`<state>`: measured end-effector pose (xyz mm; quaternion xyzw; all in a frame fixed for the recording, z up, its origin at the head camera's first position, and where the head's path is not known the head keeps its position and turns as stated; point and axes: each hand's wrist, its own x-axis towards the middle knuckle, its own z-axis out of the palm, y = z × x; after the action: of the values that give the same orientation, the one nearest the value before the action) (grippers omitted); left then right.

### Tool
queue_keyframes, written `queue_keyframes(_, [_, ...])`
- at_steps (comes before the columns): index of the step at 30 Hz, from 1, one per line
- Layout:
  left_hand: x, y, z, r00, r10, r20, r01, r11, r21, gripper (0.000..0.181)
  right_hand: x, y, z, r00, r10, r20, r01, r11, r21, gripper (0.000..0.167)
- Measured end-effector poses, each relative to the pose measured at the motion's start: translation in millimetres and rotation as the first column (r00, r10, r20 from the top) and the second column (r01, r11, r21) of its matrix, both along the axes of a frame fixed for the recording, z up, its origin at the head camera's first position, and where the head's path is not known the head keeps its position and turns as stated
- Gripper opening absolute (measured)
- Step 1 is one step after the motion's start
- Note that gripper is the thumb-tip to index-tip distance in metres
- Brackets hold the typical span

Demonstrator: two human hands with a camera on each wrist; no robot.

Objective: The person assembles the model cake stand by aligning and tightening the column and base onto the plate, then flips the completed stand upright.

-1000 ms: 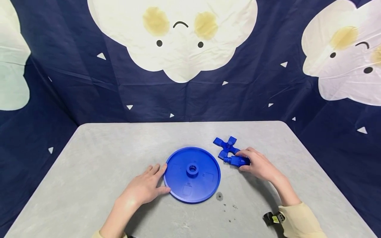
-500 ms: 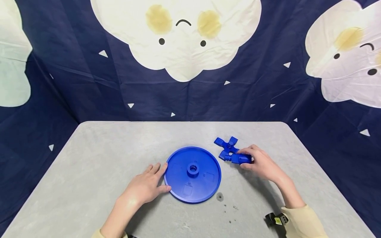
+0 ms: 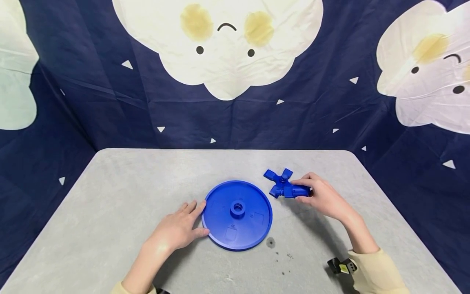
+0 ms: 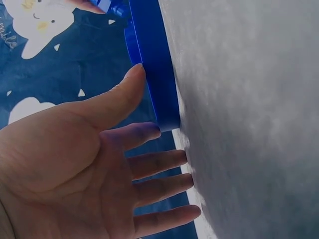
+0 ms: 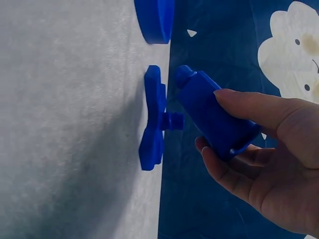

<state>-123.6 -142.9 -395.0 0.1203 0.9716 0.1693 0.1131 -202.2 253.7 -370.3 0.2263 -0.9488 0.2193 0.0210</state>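
1. the left hand (image 3: 176, 230) grasps nothing: its fingers are straight and spread, with the thumb and index finger touching the rim of the blue disc (image 3: 220, 220).
2. the disc lies flat on the grey table (image 3: 147, 179), between the two hands; it has a raised rim, a round hollow hub (image 3: 238, 209) in the middle and small markings on its face.
3. the right hand (image 3: 323, 198) grasps the blue block (image 5: 214, 114), pinching it between thumb and fingers.
4. the block is held above the table, tilted, its knobbed end lower and pointing towards the disc's side.
5. the blue four-armed piece (image 5: 153, 117) lies on the table near the far right edge of the disc, a short peg (image 5: 173, 121) standing up from its centre.
6. from the head the block overlaps one side of this piece; the right wrist view shows the two close but apart.
7. dark spots (image 3: 271, 242) mark the table near the disc.
8. a pale yellow sleeve (image 3: 378, 271) covers the right forearm, a small black device (image 3: 342, 266) beside its cuff.
9. behind hangs a navy cloth (image 3: 191, 114) with white clouds.
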Motion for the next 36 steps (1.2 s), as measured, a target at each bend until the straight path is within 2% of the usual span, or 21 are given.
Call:
queue_keyframes(5, [-1.1, -2.7, 0.1, 1.0, -0.002, 0.014, 0.002, 1.0, -0.002, 0.079, -0.6, -5, 6.9, 1.0, 0.015, 0.011, -0.015, 1.0, -0.001, 0.042])
queue_keyframes(15, [-1.3, -2.1, -0.4, 1.0, 0.01, -0.005, -0.01, 1.0, -0.011, 0.076, -4.8, -16, 18.9, 0.998, 0.057, -0.028, -0.058, 0.998, -0.024, 0.041])
queue_keyframes(31, [-2.3, -0.8, -0.5, 1.0, 0.013, 0.011, -0.013, 1.0, -0.002, 0.076, -6.5, -35, 30.3, 0.992, 0.099, -0.078, -0.104, 0.993, -0.062, 0.038])
queue_keyframes(36, [-2.3, -0.5, -0.3, 1.0, 0.015, 0.009, -0.014, 1.0, -0.007, 0.075, -7.8, -43, 32.5, 0.991, 0.11, -0.07, -0.116, 0.99, -0.079, 0.037])
